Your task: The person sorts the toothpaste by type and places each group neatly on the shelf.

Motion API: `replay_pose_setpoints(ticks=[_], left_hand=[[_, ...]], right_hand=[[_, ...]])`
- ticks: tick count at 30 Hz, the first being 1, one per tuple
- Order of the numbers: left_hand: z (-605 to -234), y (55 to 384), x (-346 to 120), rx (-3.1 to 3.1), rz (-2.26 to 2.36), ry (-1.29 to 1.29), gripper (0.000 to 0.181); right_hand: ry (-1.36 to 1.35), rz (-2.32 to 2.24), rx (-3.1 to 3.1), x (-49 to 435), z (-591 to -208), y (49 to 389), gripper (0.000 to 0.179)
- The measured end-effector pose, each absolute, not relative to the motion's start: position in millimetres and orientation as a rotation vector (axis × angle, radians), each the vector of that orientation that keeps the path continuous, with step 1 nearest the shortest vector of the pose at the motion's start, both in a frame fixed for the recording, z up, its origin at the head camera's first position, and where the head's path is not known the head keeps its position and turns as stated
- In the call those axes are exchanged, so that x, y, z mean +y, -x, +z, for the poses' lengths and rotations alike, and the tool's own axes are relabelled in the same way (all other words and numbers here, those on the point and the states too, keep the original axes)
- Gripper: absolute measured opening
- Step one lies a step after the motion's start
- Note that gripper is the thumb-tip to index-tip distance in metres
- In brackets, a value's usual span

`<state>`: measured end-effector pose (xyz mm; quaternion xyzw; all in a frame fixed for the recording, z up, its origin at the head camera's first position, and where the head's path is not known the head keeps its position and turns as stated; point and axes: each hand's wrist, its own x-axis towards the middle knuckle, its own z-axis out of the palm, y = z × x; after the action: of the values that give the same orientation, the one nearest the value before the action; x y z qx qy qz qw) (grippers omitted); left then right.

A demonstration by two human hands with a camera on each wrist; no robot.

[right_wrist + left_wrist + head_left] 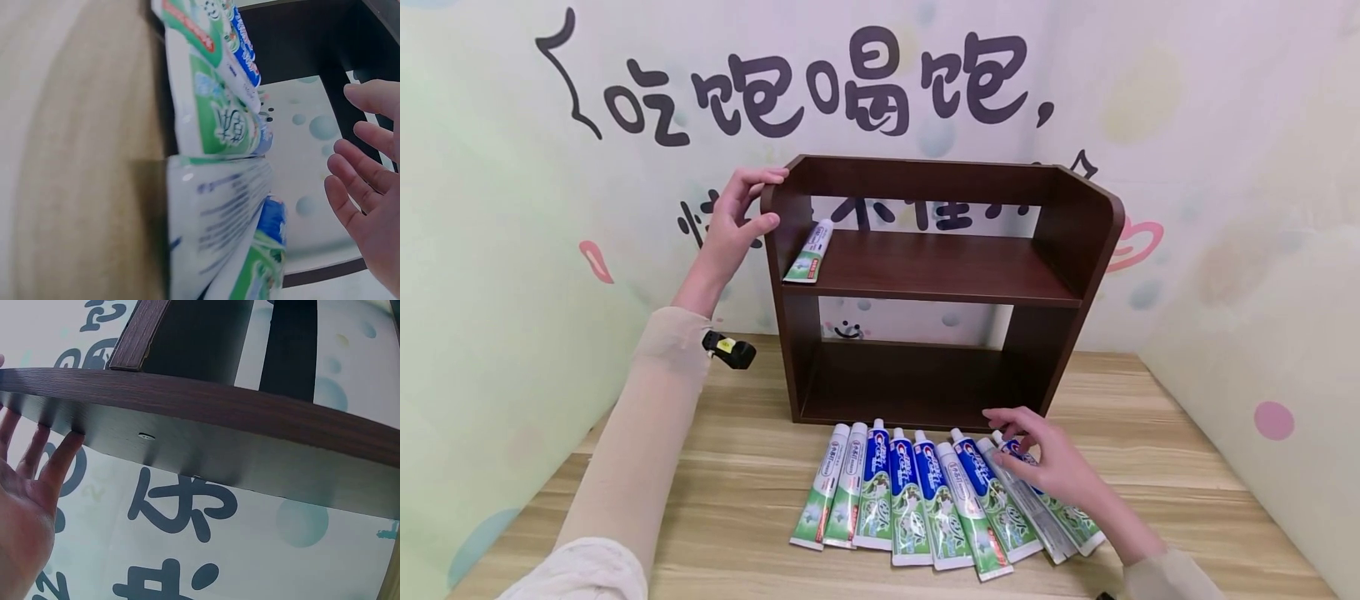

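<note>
My left hand (733, 221) touches the left side panel of a dark brown two-tier shelf (932, 265). In the left wrist view its fingertips rest against the panel's outer face. A white and green toothpaste tube (810, 252) leans at the left end of the upper tier. In front of the shelf several toothpaste tubes (910, 521) lie in a row, some blue and green, some white and green. Above the right end of this row hovers my right hand (1052, 462), holding nothing, fingers loosely spread. Beneath it lies a tube showing its printed greyish back (212, 212).
The shelf stands on a wood-grain table (730, 483) close to a printed wall (917, 83) with large dark characters. Side walls rise left and right. A small black camera (730, 350) is strapped to the left wrist.
</note>
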<state>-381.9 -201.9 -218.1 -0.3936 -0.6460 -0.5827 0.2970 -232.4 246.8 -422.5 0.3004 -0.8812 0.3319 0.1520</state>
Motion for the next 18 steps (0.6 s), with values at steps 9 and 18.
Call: replay_pose_setpoints(ticks=[9, 18], left_hand=[[-217.8, 378.3, -201.1, -1.764, -1.556, 1.001, 0.040], [-217.2, 380.6, -200.6, -1.724, -1.570, 1.032, 0.038]], right_hand=[[-0.832, 0.925, -2.587, 256.9, -431.4, 224.4, 0.057], [-0.827, 0.903, -2.661, 262.7, -438.9, 214.8, 0.061]])
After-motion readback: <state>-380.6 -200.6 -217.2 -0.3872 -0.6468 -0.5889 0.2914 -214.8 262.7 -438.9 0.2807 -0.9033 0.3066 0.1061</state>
